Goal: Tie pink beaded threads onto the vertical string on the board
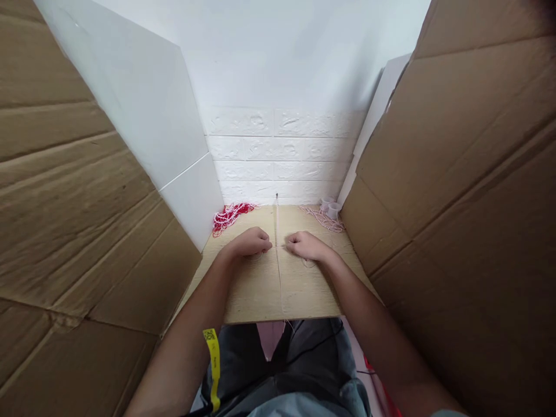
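Note:
A thin pale cord (280, 284) runs down the middle of the wooden board (252, 301), from a small hook (277, 196) at the wall to the board's front edge. Just left of the cord, my left hand (252, 241) is closed on a thin pale thread, with a loop showing below the fingers. On the other side my right hand (304, 245) is closed too, pinching thread, and a loose loop (308, 263) lies beneath it. Between the hands a short stretch of thread meets the upright cord. Any knot there is too small to make out.
Red and white cords (232, 217) lie in a heap at the back left. Pale pink cords (325, 218) and small whitish rolls (333, 209) sit at the back right. Tall cardboard walls (87, 202) flank both sides, with a white brick-pattern wall (286, 150) behind.

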Tool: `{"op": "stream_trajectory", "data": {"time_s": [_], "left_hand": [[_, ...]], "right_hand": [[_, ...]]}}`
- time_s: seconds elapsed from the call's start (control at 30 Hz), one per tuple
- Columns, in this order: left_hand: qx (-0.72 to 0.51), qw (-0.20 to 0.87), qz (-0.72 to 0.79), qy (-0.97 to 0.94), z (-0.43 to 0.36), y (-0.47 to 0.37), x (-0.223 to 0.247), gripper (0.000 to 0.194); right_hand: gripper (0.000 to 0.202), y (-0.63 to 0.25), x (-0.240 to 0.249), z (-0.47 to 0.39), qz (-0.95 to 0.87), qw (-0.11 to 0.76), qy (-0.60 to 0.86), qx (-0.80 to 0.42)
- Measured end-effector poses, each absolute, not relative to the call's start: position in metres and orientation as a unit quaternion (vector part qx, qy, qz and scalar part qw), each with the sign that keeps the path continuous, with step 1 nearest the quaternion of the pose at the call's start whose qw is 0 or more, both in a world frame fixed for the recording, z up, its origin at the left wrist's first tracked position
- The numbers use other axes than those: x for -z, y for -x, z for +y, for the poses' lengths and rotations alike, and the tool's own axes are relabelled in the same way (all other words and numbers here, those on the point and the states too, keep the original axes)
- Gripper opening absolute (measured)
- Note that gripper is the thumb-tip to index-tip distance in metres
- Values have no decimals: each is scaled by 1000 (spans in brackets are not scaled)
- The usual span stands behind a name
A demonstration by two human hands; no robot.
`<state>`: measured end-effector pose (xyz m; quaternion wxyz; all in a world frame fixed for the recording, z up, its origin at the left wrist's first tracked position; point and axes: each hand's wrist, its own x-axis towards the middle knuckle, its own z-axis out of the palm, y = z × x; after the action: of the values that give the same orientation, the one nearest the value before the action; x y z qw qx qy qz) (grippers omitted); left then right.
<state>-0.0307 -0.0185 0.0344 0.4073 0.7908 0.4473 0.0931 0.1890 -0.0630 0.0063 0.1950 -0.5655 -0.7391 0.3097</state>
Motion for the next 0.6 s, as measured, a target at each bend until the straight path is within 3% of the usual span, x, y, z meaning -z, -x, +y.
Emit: {"op": "stream_trajectory", "data": {"time_s": [0.37, 0.43, 0.6], "left_hand": [[-68, 414, 439, -795, -16, 31, -34, 17], [-68, 421, 432, -795, -15, 31, -35, 22], [-154, 367, 443, -803, -11, 30, -30, 27]], "right_hand": [[13, -199, 4, -57, -760, 215, 547, -277], [7, -202, 3, -57, -752, 234, 539, -299], [13, -197, -3, -61, -664, 304, 530, -431]]}}
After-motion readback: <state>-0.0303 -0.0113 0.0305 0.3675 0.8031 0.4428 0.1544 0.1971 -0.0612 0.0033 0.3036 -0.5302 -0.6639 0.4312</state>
